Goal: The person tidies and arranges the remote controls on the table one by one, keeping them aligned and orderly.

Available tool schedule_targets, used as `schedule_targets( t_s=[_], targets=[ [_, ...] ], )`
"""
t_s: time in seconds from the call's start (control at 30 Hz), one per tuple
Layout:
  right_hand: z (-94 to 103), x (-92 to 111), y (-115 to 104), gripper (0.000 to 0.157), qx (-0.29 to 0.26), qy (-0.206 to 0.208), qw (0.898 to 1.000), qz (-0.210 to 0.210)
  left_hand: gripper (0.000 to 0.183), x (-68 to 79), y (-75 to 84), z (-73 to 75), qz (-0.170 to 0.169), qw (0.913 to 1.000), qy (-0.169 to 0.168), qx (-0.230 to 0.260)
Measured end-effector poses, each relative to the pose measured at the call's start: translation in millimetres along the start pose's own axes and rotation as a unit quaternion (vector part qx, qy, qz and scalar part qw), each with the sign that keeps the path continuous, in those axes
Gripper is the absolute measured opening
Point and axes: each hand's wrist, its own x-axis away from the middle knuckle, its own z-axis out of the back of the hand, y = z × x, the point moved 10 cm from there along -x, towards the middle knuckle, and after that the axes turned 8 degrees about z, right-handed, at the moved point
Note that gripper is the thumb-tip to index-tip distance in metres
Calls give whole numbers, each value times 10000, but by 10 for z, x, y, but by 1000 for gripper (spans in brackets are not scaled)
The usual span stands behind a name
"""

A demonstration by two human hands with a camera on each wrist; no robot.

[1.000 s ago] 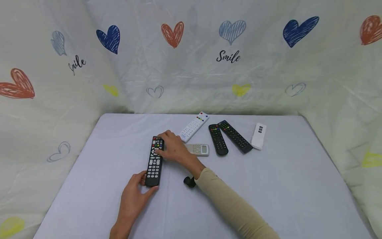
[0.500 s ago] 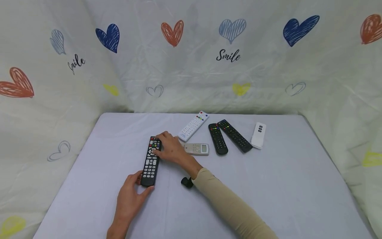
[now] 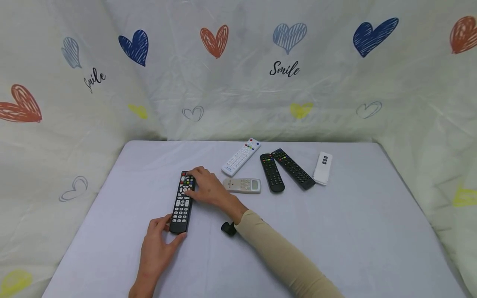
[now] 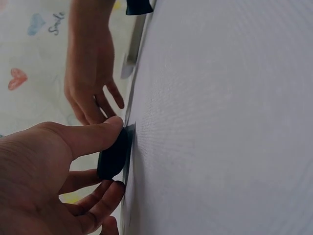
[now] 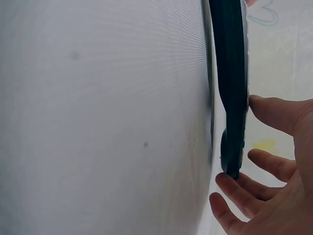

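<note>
A long black remote control point(image 3: 182, 203) with white and coloured buttons is held by both hands, close over the white tablecloth, its buttons facing up. My left hand point(image 3: 155, 250) grips its near end, thumb on one side and fingers on the other. In the left wrist view, that dark end of the remote point(image 4: 113, 159) sits between thumb and fingertips. My right hand point(image 3: 208, 188) holds the far end, its thumb on the button face. Seen edge-on in the right wrist view, the remote point(image 5: 234, 73) has the right fingertips point(image 5: 227, 181) at its end.
A grey remote with a small screen point(image 3: 243, 186) lies just right of my right hand. Behind it is a white remote point(image 3: 241, 157). Two black remotes point(image 3: 273, 174) point(image 3: 293, 169) and a small white remote point(image 3: 322, 169) lie farther right. A heart-patterned cloth point(image 3: 238, 82) hangs behind the table.
Both hands have shifted left with the black remote, which keeps nearly the same slant. More of the grey remote shows from behind my right hand. The other remotes stay put.
</note>
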Motion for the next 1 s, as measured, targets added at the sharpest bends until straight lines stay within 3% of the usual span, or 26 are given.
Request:
schedule_targets(
  t_s=[0.43,1.0],
  targets=[
    [-129,-74,-62,65,-82,-182,9998,-18,72,-15,-120,-9,399,9988,-281,11],
    [-161,-135,-105,65,-77,-207,9997,-91,72,-33,-181,29,573,9978,-342,46]
  ],
)
